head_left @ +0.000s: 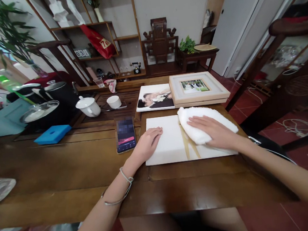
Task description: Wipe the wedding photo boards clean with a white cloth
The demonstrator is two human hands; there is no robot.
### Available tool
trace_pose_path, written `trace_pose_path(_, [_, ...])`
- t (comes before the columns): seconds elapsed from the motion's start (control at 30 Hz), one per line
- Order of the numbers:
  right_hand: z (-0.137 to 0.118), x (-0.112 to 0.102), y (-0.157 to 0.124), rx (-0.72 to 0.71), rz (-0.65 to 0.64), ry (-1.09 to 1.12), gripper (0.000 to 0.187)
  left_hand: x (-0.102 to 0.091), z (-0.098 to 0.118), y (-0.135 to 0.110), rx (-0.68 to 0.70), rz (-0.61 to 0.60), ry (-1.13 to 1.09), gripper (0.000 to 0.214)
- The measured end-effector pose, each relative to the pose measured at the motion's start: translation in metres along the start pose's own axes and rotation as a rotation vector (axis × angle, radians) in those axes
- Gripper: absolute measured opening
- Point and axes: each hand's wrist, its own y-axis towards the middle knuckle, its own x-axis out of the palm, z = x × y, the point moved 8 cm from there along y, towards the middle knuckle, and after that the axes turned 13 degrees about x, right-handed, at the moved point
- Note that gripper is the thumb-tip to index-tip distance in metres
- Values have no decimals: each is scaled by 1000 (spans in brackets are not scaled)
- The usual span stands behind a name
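Observation:
A flat white box or album (168,143) with a beige ribbon (186,143) lies on the brown wooden table (66,169) before me. My left hand (147,143) rests flat on its left edge, fingers stretched out. My right hand (213,129) lies flat, fingers spread, on a folded white cloth (195,120) that covers the box's right part. A phone (125,134) lies just left of my left hand.
Behind the box lie a photo print (154,97) and a framed picture (197,87). A white teapot (88,106), cup (113,102), blue box (53,134) and black pots (55,92) stand at left. Shelves, a carved chair (160,43) and a wooden chair (289,64) at right surround the table.

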Motion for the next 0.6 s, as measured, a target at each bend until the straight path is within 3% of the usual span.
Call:
trace_pose_path(0.1, [26, 0, 25, 45, 29, -44, 82, 0, 0, 0, -3, -2, -3, 24])
trace_pose_path(0.2, [29, -2, 25, 67, 68, -97, 82, 0, 0, 0, -5, 0, -4, 24])
trace_pose_path(0.33, [-3, -3, -15, 4, 34, -108, 91, 0, 0, 0, -1, 5, -14, 24])
trace_pose_path(0.47, [-36, -9, -69, -182, -61, -12, 92, 1, 0, 0, -10, -3, -24, 25])
trace_pose_path(0.6, [-26, -16, -92, -305, -115, 119, 79, 1, 0, 0, -10, -7, -38, 25])
